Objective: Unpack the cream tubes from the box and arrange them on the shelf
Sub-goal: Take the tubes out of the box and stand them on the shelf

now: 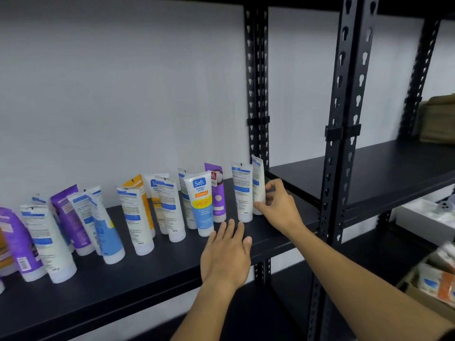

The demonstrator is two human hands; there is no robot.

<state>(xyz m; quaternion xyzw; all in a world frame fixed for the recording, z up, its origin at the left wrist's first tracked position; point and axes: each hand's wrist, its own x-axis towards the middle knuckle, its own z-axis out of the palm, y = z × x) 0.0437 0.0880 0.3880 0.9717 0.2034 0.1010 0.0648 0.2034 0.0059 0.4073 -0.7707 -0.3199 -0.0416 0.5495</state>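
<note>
A black metal shelf board (157, 274) carries a crowded row of white, purple and orange cream tubes (138, 217) standing cap-down from nine o'clock toward the centre, the left hand (225, 254) hovering flat, fingers spread and empty, while the right hand (277, 207) pinches the rightmost white tube (258, 183) at two o'clock of it.

Your tubes (138, 217) stand caps down in loose row on shelf (152, 271), running from left edge toward right end, leaning back toward wall. Rightmost tube (258, 183) at shelf's right end, just beside upright post (257, 94). Your right hand (278, 205) touches it; left hand (226, 254) over front edge. Box (433, 279) lower right, below neighbouring shelf (369, 173).
</note>
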